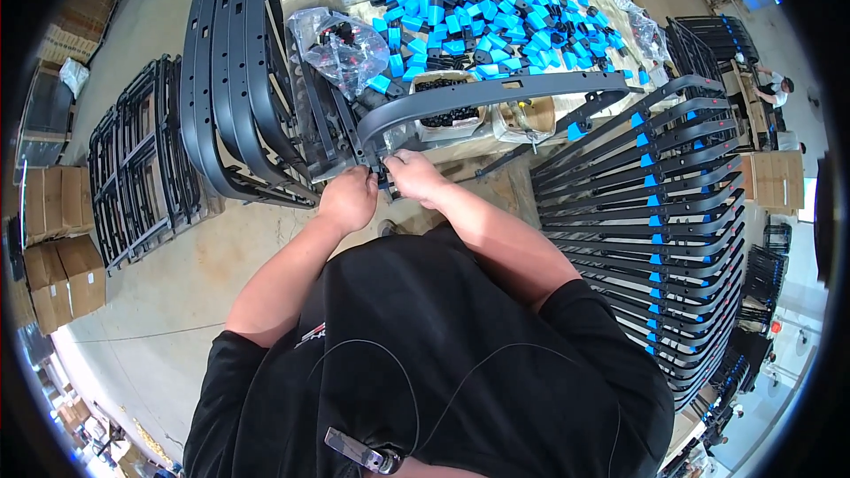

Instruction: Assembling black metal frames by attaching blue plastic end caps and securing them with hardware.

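Right at the near end of the long curved black plastic frame bar (482,93), both hands meet: the left hand (348,198) is curled into a loose fist at the bar's end, and the right hand (414,175) pinches the same end from the other side, fingers closed. Whether a small part sits between the fingertips cannot be told. The bar arcs away from the grip to the right, above the table edge. Just beyond the grip lie open cardboard boxes of small black parts (450,111) and a clear plastic bag of black pieces (341,46). Farther out, a heap of bright blue plastic clips (478,13) covers the table. Left of the grip stand upright black curved frames (226,80); right of it, a stack of black bars with blue clips (655,212) fans out.
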`<state>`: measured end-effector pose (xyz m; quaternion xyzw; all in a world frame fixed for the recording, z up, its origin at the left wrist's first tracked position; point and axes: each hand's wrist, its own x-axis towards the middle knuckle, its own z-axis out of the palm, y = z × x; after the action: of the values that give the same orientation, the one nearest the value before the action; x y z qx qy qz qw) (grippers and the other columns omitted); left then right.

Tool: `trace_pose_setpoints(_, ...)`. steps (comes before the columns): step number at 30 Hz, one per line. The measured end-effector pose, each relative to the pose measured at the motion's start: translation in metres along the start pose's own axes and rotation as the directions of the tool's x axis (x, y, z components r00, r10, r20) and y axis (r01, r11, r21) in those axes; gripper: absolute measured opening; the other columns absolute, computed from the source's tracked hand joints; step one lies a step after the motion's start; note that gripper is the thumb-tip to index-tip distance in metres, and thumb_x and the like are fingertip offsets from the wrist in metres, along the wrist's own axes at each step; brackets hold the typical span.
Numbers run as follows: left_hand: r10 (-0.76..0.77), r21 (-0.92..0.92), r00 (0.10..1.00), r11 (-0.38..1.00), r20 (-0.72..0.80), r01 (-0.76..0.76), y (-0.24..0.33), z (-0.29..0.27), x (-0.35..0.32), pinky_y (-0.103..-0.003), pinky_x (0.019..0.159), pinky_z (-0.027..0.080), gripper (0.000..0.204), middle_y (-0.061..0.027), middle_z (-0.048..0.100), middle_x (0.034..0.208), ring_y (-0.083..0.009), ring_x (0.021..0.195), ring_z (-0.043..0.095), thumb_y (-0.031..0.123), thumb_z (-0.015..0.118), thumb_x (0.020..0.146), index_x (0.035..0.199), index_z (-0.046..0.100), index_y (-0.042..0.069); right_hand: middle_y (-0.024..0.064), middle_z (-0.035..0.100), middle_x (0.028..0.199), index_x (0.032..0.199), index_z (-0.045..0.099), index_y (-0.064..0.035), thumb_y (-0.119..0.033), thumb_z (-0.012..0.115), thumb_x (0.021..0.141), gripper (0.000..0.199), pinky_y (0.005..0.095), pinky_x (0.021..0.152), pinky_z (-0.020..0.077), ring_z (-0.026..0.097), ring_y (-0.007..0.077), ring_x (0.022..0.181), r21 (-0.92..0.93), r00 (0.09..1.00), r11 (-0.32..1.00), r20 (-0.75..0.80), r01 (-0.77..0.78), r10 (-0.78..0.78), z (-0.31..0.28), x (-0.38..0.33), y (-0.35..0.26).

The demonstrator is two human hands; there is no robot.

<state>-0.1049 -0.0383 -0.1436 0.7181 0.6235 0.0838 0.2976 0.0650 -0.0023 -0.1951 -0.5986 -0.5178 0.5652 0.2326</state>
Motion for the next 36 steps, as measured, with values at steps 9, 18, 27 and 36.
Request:
trace_pose_setpoints(9, -0.026, 0.010, 0.999, 1.000, 0.023, 0.026, -0.001, 0.000, 0.000, -0.053, 0.090, 0.049, 0.034, -0.0295, 0.065, 0.102, -0.0467, 0.099, 0.062, 0.026, 0.048, 0.103, 0.098, 0.062, -0.004, 0.0122, 0.068, 0.078, 0.106, 0.071, 0.0019, -0.027, 0.064, 0.096, 0.032, 0.0394, 0.067, 0.0507, 0.064, 0.0213, 0.070, 0.060, 0.989, 0.998, 0.147, -0.034, 0.025, -0.014, -0.006, -0.005)
trace_pose_setpoints(18, -0.009, 0.019, 0.999, 1.000, 0.036, 0.009, -0.001, 0.000, 0.000, -0.052, 0.091, 0.048, 0.034, -0.0281, 0.065, 0.102, -0.0453, 0.102, 0.062, 0.027, 0.047, 0.104, 0.098, 0.061, -0.003, 0.0041, 0.066, 0.082, 0.110, 0.067, -0.0001, -0.024, 0.063, 0.100, 0.027, 0.0315, 0.066, 0.0507, 0.059, 0.0125, 0.070, -0.019, 0.922, 0.926, 0.108, 0.377, -0.373, -0.017, -0.006, 0.019)
trace_pose_setpoints(27, -0.003, 0.048, 0.999, 0.999, 0.053, 0.001, 0.000, -0.003, 0.000, -0.052, 0.090, 0.049, 0.034, -0.0281, 0.066, 0.102, -0.0452, 0.102, 0.062, 0.028, 0.047, 0.104, 0.098, 0.061, -0.003, 0.0121, 0.062, 0.065, 0.085, 0.068, 0.0007, -0.037, 0.056, 0.100, 0.042, 0.0420, 0.057, 0.0473, 0.059, 0.0232, 0.057, -0.004, 0.983, 1.000, 0.183, -0.005, 0.006, -0.018, -0.007, -0.006)
trace_pose_setpoints(36, 0.000, 0.047, 0.999, 0.999, 0.051, -0.002, 0.001, -0.002, 0.002, -0.053, 0.090, 0.049, 0.036, -0.0292, 0.066, 0.100, -0.0459, 0.101, 0.063, 0.028, 0.048, 0.103, 0.099, 0.061, -0.004, 0.0134, 0.066, 0.074, 0.095, 0.069, 0.0046, -0.033, 0.057, 0.099, 0.040, 0.0407, 0.061, 0.0491, 0.061, 0.0244, 0.062, 0.071, 0.997, 0.995, 0.026, 0.070, -0.072, 0.000, 0.008, 0.012)
